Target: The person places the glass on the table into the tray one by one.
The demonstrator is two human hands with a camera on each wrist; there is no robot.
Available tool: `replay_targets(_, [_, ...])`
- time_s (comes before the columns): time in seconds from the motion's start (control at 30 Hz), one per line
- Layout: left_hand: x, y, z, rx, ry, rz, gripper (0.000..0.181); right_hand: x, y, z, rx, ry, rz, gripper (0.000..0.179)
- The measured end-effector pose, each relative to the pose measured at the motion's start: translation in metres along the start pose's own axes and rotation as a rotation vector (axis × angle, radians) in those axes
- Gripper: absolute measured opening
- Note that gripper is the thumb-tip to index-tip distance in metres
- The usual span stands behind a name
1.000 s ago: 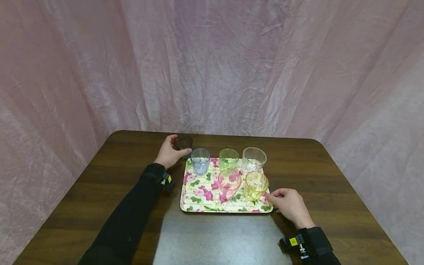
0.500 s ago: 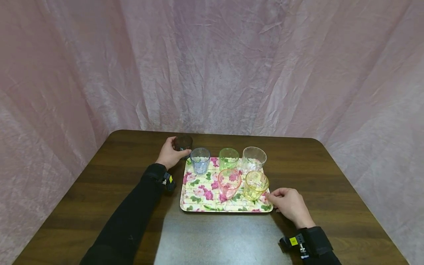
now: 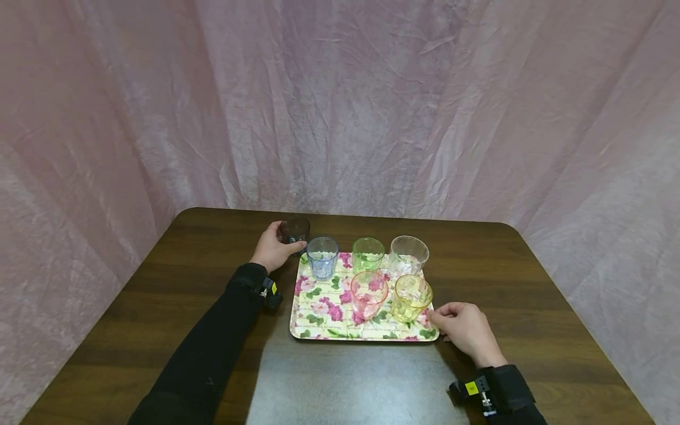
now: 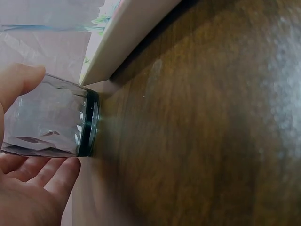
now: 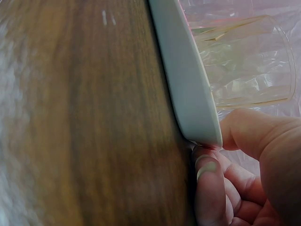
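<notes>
A dark, see-through glass (image 3: 294, 231) is upright just off the far left corner of the flowered tray (image 3: 319, 327). My left hand (image 3: 273, 248) holds it between thumb and fingers. In the left wrist view its thick base (image 4: 89, 122) is at or very near the tabletop; I cannot tell whether it touches. My right hand (image 3: 466, 330) pinches the tray's near right corner. The right wrist view has the thumb (image 5: 249, 132) on the tray rim (image 5: 207, 117) and the other fingers at its outer side. Closest to that hand on the tray is a yellow glass (image 3: 411, 298).
The tray also carries a blue glass (image 3: 322, 258), a green glass (image 3: 368, 255), a clear glass (image 3: 408, 257) and a pink glass (image 3: 368, 295). Below it is a brown wooden table (image 3: 159, 330). A pink curtain (image 3: 340, 106) hangs behind the table's far edge.
</notes>
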State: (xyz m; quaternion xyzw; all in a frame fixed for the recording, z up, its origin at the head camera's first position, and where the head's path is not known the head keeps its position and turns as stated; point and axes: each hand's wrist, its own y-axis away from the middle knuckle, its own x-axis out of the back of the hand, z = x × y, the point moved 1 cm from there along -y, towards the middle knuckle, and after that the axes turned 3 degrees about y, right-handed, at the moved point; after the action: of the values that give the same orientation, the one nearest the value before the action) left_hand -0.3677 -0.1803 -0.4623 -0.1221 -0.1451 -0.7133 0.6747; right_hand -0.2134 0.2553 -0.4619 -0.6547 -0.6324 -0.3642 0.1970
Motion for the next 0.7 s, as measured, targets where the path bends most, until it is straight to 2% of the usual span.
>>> replay_targets(0.43, [0.004,0.004,0.001,-0.013,0.015,0.000,0.086,-0.001,0.000,0.001,-0.001,-0.008,0.002,0.029])
replay_targets(0.7, [0.012,0.002,0.000,-0.013,0.036,0.014,0.085,0.000,0.000,0.001,0.003,0.001,-0.003,0.030])
